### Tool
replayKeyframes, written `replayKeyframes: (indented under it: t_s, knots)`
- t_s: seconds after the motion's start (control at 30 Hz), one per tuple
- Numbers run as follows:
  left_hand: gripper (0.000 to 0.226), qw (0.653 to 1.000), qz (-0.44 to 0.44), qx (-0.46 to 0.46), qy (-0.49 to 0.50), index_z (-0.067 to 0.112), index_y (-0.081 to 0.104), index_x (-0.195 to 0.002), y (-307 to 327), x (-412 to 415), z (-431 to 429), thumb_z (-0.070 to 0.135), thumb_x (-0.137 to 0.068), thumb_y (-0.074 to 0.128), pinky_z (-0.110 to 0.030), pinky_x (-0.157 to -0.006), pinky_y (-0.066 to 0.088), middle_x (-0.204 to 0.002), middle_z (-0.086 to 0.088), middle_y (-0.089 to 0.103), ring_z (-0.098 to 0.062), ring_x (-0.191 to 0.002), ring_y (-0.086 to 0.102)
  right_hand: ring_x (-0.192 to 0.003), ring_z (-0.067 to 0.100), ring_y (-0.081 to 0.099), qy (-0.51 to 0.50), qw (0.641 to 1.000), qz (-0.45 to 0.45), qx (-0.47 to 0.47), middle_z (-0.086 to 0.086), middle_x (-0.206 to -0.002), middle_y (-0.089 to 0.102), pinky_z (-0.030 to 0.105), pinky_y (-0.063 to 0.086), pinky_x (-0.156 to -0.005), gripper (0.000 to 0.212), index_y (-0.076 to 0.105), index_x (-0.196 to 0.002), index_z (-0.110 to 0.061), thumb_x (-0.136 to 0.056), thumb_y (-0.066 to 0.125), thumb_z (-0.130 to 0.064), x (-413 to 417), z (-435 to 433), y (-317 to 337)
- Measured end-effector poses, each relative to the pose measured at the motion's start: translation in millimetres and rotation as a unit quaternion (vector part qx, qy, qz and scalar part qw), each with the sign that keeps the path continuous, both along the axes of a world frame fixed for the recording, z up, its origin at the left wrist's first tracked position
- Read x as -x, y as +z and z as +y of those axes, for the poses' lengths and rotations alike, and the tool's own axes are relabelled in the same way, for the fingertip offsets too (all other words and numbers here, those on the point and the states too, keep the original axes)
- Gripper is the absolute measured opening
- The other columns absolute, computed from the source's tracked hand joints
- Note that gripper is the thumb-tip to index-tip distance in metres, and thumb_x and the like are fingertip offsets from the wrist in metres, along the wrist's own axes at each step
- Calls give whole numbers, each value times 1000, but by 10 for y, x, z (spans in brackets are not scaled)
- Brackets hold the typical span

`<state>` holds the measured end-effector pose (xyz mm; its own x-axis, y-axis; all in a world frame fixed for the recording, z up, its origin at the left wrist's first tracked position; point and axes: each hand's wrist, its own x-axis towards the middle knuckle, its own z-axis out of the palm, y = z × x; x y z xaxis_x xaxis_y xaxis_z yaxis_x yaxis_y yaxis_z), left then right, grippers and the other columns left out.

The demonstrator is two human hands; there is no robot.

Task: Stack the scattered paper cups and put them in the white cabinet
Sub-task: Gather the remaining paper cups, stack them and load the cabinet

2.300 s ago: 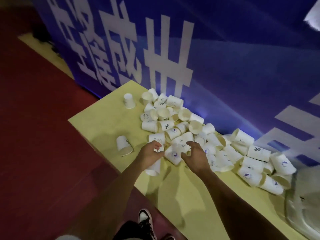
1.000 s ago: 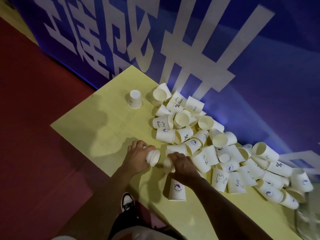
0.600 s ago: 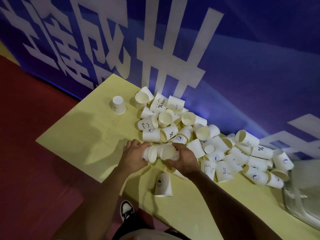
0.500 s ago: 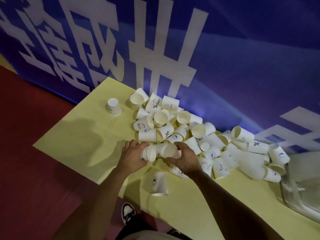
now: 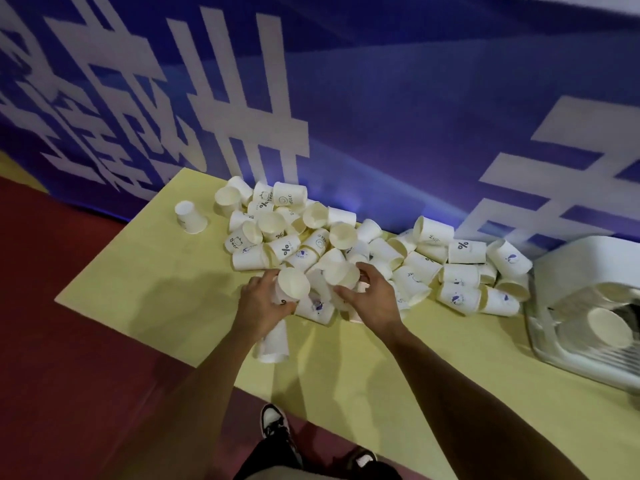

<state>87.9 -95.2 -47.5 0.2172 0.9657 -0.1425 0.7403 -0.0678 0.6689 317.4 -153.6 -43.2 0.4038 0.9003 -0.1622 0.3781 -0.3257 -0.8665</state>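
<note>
Several white paper cups [image 5: 381,258] lie in a scattered heap on a yellow mat [image 5: 145,278] against a blue banner. My left hand [image 5: 261,304] grips one cup [image 5: 292,284] with its mouth turned up toward me. My right hand [image 5: 372,297] grips another cup [image 5: 341,273] just right of it, the two cup mouths a short gap apart. A lone cup [image 5: 273,342] lies on its side under my left wrist. One cup [image 5: 190,216] stands upside down apart at the far left. The white cabinet [image 5: 581,271] at the right edge holds cups inside.
The blue banner [image 5: 381,116] with white characters walls off the far side. Red floor [image 5: 69,358] borders the mat on the left and front. My shoes [image 5: 273,422] are at the mat's near edge.
Both hands went on holding their cups and tilted the mouths up. The view swung right, bringing the white cabinet into sight. The lone cup lies under my left wrist.
</note>
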Motion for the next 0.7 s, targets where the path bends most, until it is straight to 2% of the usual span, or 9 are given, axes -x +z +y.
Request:
replayKeyframes:
  t_s: [0.1, 0.27, 0.43, 0.53, 0.6, 0.7]
  knots:
    - [81, 999, -3, 31, -36, 19, 47, -140, 50, -355, -9, 32, -70, 86, -46, -103, 42, -123, -14, 56, -31, -118, 50, -108, 5, 59, -19, 1000, 4, -3, -17, -112, 63, 26, 50, -90, 62, 60, -126, -25, -73, 86, -41, -262, -207, 46]
    - [78, 991, -52, 45, -119, 23, 47, -137, 28, -1073, 79, 37, -70, 85, -48, -96, 48, -121, -10, 55, -30, -115, 52, -106, 3, 57, -104, 994, -24, 7, -16, -113, 61, 21, 48, -86, 68, 58, -133, -21, -74, 86, -43, -780, -533, 159]
    - [80, 973, -67, 52, -214, 24, 45, -139, -48, -1737, -38, 45, -71, 83, -43, -95, 49, -123, -8, 57, -26, -113, 55, -111, 11, 60, -197, 979, -52, 27, -8, -119, 64, 32, 53, -92, 72, 56, -136, -19, -75, 86, -42, -1211, -941, 251]
    - [79, 957, -59, 50, -278, 24, 45, -140, -66, -2072, -193, 41, -72, 82, -37, -92, 48, -121, -5, 58, -23, -113, 55, -112, 11, 60, -230, 971, -56, 27, -5, -123, 66, 34, 53, -92, 73, 56, -137, -18, -74, 86, -40, -1404, -1171, 290]
    - [76, 950, -65, 50, -302, 23, 46, -139, -34, -2287, -305, 37, -73, 82, -39, -92, 49, -122, -3, 59, -22, -113, 55, -112, 11, 60, -239, 968, -65, 23, -6, -123, 66, 30, 51, -90, 70, 57, -135, -19, -74, 85, -39, -1546, -1312, 306]
    - [75, 944, -68, 57, -317, 23, 46, -139, 19, -2615, -457, 37, -74, 81, -39, -94, 49, -122, -2, 58, -20, -113, 55, -114, 13, 60, -252, 965, -71, 18, -5, -124, 66, 33, 50, -95, 71, 57, -136, -19, -74, 85, -38, -1820, -1489, 317]
